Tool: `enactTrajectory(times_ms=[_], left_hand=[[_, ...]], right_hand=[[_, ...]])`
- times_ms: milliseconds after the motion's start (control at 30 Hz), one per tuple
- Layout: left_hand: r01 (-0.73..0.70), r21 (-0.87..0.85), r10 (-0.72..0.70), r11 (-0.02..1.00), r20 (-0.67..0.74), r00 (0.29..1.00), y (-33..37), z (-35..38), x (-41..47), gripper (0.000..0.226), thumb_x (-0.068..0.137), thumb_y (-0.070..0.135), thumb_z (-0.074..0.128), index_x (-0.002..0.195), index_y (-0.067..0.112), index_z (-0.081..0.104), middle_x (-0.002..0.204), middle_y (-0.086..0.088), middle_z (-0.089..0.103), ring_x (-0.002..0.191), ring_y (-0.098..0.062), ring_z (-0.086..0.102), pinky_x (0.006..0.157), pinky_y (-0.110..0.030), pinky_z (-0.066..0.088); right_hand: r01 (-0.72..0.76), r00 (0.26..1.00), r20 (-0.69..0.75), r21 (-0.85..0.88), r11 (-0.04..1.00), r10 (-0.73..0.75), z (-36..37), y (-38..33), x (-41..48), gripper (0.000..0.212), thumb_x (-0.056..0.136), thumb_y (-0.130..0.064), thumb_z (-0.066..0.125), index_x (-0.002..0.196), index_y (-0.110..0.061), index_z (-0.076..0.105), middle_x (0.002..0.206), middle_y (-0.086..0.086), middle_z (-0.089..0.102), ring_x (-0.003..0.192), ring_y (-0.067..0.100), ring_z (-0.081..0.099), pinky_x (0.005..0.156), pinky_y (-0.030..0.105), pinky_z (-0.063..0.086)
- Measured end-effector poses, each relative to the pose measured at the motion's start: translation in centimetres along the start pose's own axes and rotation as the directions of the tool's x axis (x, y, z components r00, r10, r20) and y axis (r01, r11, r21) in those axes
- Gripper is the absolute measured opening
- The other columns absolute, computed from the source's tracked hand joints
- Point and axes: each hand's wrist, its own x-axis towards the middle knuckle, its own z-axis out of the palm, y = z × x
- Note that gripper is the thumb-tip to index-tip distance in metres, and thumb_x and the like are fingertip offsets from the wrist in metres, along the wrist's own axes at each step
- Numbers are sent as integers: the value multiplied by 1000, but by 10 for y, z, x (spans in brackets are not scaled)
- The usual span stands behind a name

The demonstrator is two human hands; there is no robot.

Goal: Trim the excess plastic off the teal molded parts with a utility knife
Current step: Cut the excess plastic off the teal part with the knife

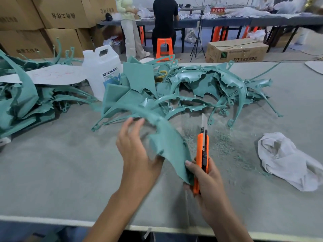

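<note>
Left hand (138,151) has its fingers (125,130) spread and mostly straight, tips touching the upper arc of the curved teal part (167,138), which sits between both hands. Right hand (206,179) fingers are wrapped round the orange utility knife (201,154), thumb pinning the part's near end, blade out and pointing away. Teal shavings (222,144) litter the surface (61,172) just past the blade, with a white cloth (286,159) off to the right of those fingers.

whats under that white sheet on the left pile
The white sheet rests on the left pile of teal parts; curved teal pieces show below its edges. Whatever lies beneath its middle is covered.
</note>
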Motion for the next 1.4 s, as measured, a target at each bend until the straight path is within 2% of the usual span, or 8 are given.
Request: enactTrajectory(times_ms=[167,333,500,600,667,867,1067,1400], left_hand=[[429,-560,-200,708,424,883,28,3,-29,80,76,92,34,114,27,64,99,-1,70,85,-11,68,69,-23,54],[436,-559,-326,705,291,899,39,4,-27,19,100,30,56,109,18,67,96,5,76,86,-8,73,68,-16,54],[108,7,-106,994,300,948,10,-30,-11,21,103,24,50,115,29,66,81,17,67,77,-2,59,68,-15,40],[-127,423,-67,897,414,908,-14,-40,-3,54,98,26,39,151,33,40,148,2,51,131,-18,49,107,-36,39],[-170,614,-210,771,497,842,-26,-36,-2,59,100,31,38,155,42,22,160,0,31,141,-25,34,110,-43,34],[-129,588,-372,798,650,663,-63,-7,-30,117,59,104,18,157,42,8,168,1,-3,153,-21,-4,118,-44,15],[-7,492,-292,871,527,798,-74,11,-33,102,62,102,18,142,41,36,167,7,7,153,-12,-2,122,-39,9],[41,442,-256,896,438,862,-81,14,-43,82,73,92,33,139,45,42,166,13,13,153,-7,2,122,-33,5]], right_hand=[[64,998,-5,112,992,-64,21,9,-12,25,83,-10,70,99,-8,51,81,15,56,64,22,59,45,30,48],[96,990,106,-62,993,-89,24,14,-18,18,88,-10,71,96,-19,58,89,9,68,76,34,71,57,38,57],[309,947,74,-469,827,-312,-9,-12,-15,25,81,-57,73,93,-40,59,70,6,68,41,21,56,38,30,44],[356,926,129,-613,705,-356,-28,-20,-16,56,76,-84,51,107,-39,62,65,5,64,39,15,52,40,23,40],[335,928,131,-702,629,-348,-37,-19,-18,54,79,-85,46,103,-40,63,66,2,64,43,13,54,44,26,44],[320,923,218,-893,316,-318,-60,-12,-22,35,82,-73,49,87,-42,65,76,-11,61,62,6,60,60,29,48],[325,934,288,-930,172,-210,-70,-13,-17,14,85,-64,57,95,-55,63,91,-24,62,77,0,61,65,16,45],[285,931,288,-957,-47,-226,-59,-3,-8,54,80,-81,30,99,-45,65,76,-16,58,69,9,58,59,28,43]])
